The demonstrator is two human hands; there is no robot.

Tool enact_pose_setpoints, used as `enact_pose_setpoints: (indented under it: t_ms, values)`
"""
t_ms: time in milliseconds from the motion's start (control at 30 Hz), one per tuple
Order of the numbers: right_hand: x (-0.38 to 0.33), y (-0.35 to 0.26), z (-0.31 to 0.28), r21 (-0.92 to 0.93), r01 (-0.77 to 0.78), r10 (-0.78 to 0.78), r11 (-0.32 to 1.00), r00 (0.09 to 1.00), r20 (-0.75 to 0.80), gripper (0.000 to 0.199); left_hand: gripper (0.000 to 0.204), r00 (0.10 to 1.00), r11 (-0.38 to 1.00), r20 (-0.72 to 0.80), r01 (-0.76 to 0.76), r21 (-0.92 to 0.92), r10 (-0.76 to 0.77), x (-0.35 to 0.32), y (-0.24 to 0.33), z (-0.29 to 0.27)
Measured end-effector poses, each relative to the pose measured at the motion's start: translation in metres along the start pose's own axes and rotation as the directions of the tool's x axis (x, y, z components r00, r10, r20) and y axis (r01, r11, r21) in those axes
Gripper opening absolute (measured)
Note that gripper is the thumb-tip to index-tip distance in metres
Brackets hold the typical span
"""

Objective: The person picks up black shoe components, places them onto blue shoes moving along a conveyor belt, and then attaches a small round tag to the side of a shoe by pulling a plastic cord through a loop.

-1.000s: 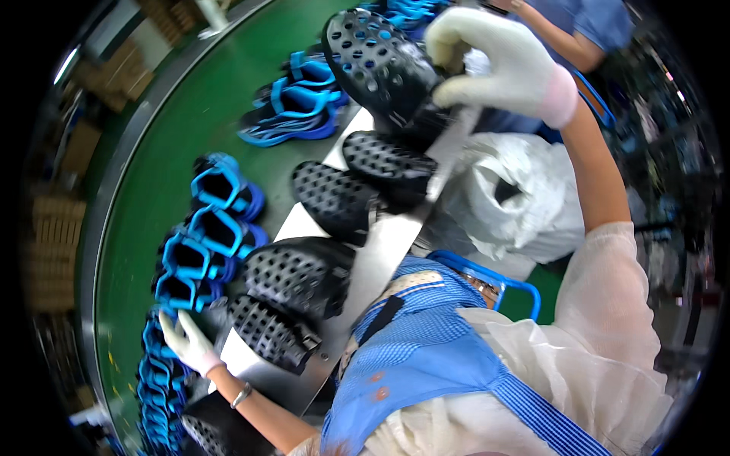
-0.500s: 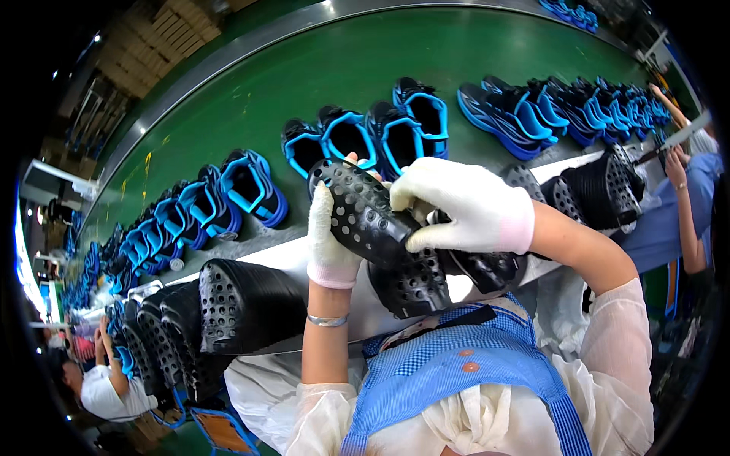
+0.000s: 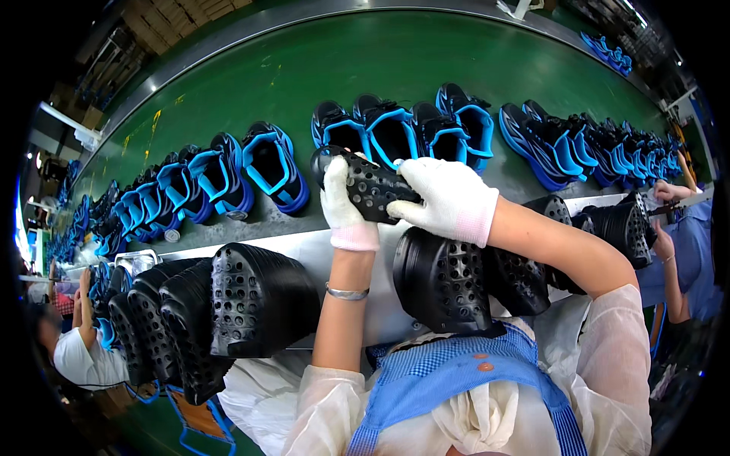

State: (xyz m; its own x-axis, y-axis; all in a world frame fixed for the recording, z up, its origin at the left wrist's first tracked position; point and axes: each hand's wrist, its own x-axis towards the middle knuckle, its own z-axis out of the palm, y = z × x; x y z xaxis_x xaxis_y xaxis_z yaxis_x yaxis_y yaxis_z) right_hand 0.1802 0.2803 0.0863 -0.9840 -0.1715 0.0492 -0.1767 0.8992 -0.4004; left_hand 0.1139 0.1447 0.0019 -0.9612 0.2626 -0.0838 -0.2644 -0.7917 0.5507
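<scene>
Both forearms come up from the lower edge, bare from the rolled white sleeves to the wrists. The left hand (image 3: 346,201), in a white glove, is raised with its fingers curled closed in a grip, and a thin metal bracelet sits partway down that forearm. The right hand (image 3: 449,199), also gloved in white, reaches in from the right, elbow bent, palm down, fingers clamped shut just beside the left.
</scene>
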Motion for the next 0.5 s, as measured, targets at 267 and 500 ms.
enact_pose_setpoints:
  t_ms: [267, 500]
  values:
    - [0.057, 0.021, -0.025, -0.197, 0.014, 0.024, 0.98, 0.981, 0.19, 0.043, 0.032, 0.965, 0.673, -0.045, -0.147, 0.724, 0.259, 0.009, -0.003, -0.039]
    - [0.128, 0.018, -0.017, -0.38, 0.022, 0.131, 0.925, 0.919, 0.372, 0.043, 0.027, 0.836, -0.367, 0.503, -0.408, 0.836, 0.217, 0.012, -0.007, -0.041]
